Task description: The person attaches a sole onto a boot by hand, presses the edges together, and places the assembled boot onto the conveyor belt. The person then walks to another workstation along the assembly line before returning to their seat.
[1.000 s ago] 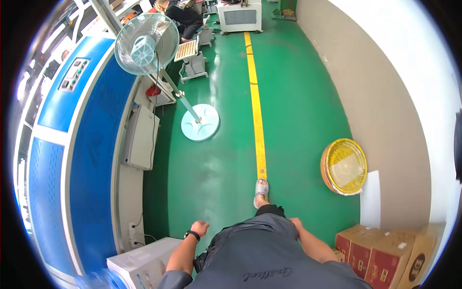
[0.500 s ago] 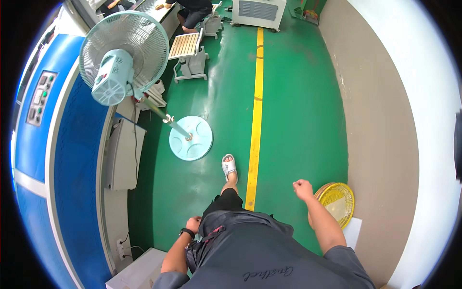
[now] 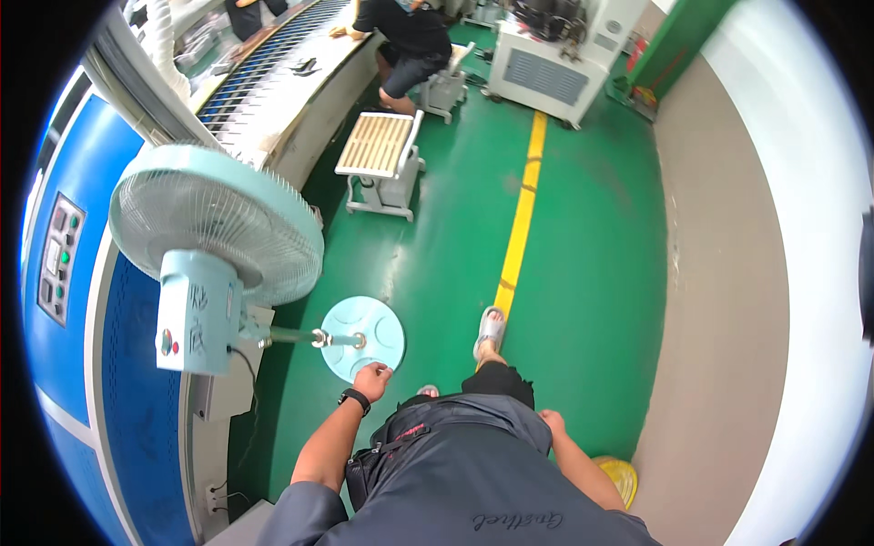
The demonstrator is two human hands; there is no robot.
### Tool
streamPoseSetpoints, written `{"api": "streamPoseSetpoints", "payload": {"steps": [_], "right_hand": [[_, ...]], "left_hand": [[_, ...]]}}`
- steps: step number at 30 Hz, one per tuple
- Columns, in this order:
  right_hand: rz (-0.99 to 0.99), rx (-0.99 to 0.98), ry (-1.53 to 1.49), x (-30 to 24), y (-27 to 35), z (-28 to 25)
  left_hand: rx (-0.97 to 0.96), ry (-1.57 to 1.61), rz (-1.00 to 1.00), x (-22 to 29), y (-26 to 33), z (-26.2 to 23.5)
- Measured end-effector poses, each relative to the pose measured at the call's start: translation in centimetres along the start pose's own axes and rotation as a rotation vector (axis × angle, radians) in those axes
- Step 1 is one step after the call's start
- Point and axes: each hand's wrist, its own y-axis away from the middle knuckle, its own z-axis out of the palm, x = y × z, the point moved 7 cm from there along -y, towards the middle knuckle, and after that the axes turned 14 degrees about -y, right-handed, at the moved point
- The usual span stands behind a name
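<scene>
My left hand (image 3: 371,380), with a dark band on the wrist, swings forward over the green floor. Its fingers are loosely curled, with nothing visible in them. In the picture it overlaps the near rim of the fan's round, pale blue base (image 3: 390,332), though I cannot see it touching. Close beside my right hip is my right hand (image 3: 552,421), its fingers curled in and partly hidden, with no object showing. A pale blue standing fan (image 3: 218,227) rises at the left, its pole (image 3: 296,336) running to the base. My right foot, in a light slide sandal (image 3: 489,332), is forward.
A yellow line (image 3: 523,218) runs along the floor. Blue machine housing (image 3: 77,300) lines the left side, a wall (image 3: 719,273) the right. Ahead are a slatted seat (image 3: 375,144), a seated person (image 3: 405,45) at a conveyor and a white cabinet (image 3: 537,77). A yellow basket (image 3: 621,477) lies at right.
I have stepped forward; the fan, seat and cabinet appear nearer. My left hand has swung forward and my right hand back to my hip. My right foot is now ahead, and the yellow basket is lower.
</scene>
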Motion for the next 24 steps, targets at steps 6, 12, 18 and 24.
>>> {"api": "streamPoseSetpoints", "payload": {"steps": [6,12,18,24], "right_hand": [[0.006,-0.127,0.245,-18.0,-15.6,-5.0],[-0.234,-0.189,0.552,-38.6,-33.2,-12.0],[-0.376,-0.085,0.496,-62.1,-47.3,-15.6],[-0.438,-0.174,0.343,-74.2,-52.3,-10.0]], "left_hand": [[0.008,-0.041,-0.23,0.5,-9.3,0.6],[0.033,0.034,-0.371,10.1,-13.9,-3.8],[0.119,0.194,-0.361,16.8,-21.9,-6.7],[0.077,0.299,-0.568,15.9,-31.0,-8.2]]}}
